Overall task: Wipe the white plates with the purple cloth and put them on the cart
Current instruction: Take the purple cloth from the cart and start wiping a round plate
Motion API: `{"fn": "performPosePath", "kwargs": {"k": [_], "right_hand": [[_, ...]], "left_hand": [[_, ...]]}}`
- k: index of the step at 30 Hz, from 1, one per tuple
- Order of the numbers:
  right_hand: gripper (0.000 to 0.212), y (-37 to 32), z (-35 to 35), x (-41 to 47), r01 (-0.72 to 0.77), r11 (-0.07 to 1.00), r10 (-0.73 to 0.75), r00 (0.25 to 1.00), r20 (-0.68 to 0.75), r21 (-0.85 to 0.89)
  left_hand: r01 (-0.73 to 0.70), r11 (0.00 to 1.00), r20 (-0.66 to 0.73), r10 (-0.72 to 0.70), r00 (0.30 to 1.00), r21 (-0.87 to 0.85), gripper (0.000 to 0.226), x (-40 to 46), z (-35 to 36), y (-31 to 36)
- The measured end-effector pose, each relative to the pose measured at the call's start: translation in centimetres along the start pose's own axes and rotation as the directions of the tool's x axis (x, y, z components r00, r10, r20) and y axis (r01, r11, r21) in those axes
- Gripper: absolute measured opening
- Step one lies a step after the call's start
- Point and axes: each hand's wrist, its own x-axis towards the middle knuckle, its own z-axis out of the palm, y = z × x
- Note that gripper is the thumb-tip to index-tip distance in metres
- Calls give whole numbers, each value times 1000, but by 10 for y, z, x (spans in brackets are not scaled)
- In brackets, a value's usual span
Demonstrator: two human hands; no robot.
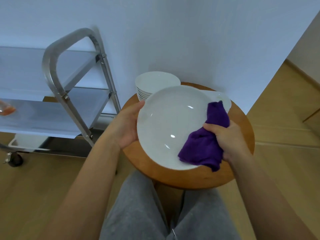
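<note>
A steel cart (pixel 72 94) with flat grey shelves stands at far left against a pale wall, an orange object (pixel 7 110), too blurred to identify, lying at the edge of its middle shelf and one castor (pixel 16 160) showing on the wooden floor (pixel 43 179). Beside the cart, the person's left hand (pixel 128 125) grips the left rim of a white plate (pixel 169 125), thumb over the edge and fingers hidden beneath. The plate is held tilted above a round wooden table (pixel 190 177), in front of a stack of white plates (pixel 152 85) that sits at the table's far side near the wall. Another white plate (pixel 223 99) peeks out behind the held one at upper right. On the right, the right hand (pixel 228 137) is clenched around a bunched purple cloth (pixel 206 144), which presses on the plate's lower right face and rim. Grey trousers (pixel 138 213) fill the bottom of the view.
</note>
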Motion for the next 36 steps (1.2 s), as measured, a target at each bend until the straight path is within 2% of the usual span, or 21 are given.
{"fn": "performPosePath", "kwargs": {"k": [2,5,8,10,12,14,17,19,22,23,25,27,29,32,34,36], "right_hand": [[17,-7,-2,1,57,985,-44,995,87,-162],[17,-15,-4,5,93,961,-49,984,169,-261],[18,-16,-7,7,97,949,-35,978,207,-301],[20,-9,-7,4,76,974,-35,981,193,-211],[24,5,-7,1,15,999,-8,991,135,-50],[23,26,-1,-4,-50,993,44,997,58,110],[36,51,20,-18,-71,948,108,989,-104,311],[34,56,40,-31,-77,876,179,968,-174,476],[18,53,63,-48,-210,766,285,958,-28,608],[19,52,64,-48,-225,762,286,958,-4,607],[22,49,54,-41,-194,798,281,957,-68,571],[18,45,33,-30,-200,836,281,956,-87,511],[20,40,15,-22,-212,891,257,965,-61,401],[23,30,-2,-13,-189,961,184,982,43,204],[29,25,-7,-9,-202,975,192,975,109,93],[29,26,-6,-8,-187,976,177,980,95,109]], "left_hand": [[60,997,-6,-60,998,46,16,10,-1,3],[148,985,-55,-144,988,90,13,16,-6,-5],[223,975,-46,-223,974,-4,26,14,-7,-14],[192,981,-38,-192,981,-7,27,12,-6,-18],[128,991,-28,-129,991,-29,25,8,-3,-17],[61,991,-37,-66,997,-116,28,10,-3,-19],[-28,962,-168,-19,986,-273,40,11,9,-25],[-45,941,-285,-56,957,-336,39,7,28,-35],[57,898,-341,-223,913,-435,45,-6,60,-58],[67,887,-345,-246,906,-457,49,-8,65,-65],[13,861,-321,-203,925,-508,47,-10,63,-71],[-63,894,-284,-74,956,-444,52,-11,47,-67],[-66,939,-240,-18,971,-339,49,-8,28,-58],[50,957,-156,-98,983,-285,32,-4,8,-37],[121,955,-169,-170,971,-270,22,-4,8,-31],[100,941,-186,-167,968,-325,20,-6,13,-35]]}}
